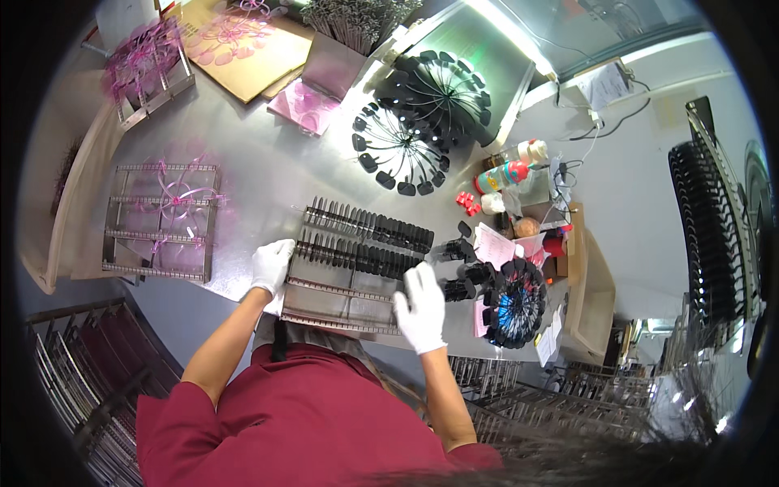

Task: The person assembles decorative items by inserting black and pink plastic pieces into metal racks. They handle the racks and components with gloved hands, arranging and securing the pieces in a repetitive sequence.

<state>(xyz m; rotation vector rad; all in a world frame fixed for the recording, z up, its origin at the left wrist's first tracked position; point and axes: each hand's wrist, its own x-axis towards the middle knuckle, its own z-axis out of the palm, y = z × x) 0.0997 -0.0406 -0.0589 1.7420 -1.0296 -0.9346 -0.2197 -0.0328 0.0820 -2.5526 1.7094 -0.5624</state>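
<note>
A metal rack [341,294] lies before me on the steel table. Its two far rows hold many upright, flat black pieces [365,257], while its two near rows are bare. My left hand [273,266], in a white glove, has its fingers curled at the rack's left end and appears to hold it. My right hand [422,308], also gloved, is over the rack's right end, with fingers apart and nothing visible in them. Loose clusters of black pieces [458,288] lie just to its right.
Round fans of black pieces [406,146] stand under a lamp [511,36] at the back. Another fan [515,304] lies at right, near papers [495,243] and a bottle [501,176]. At left are a rack with pink pieces [174,199] and a cardboard sheet [243,69].
</note>
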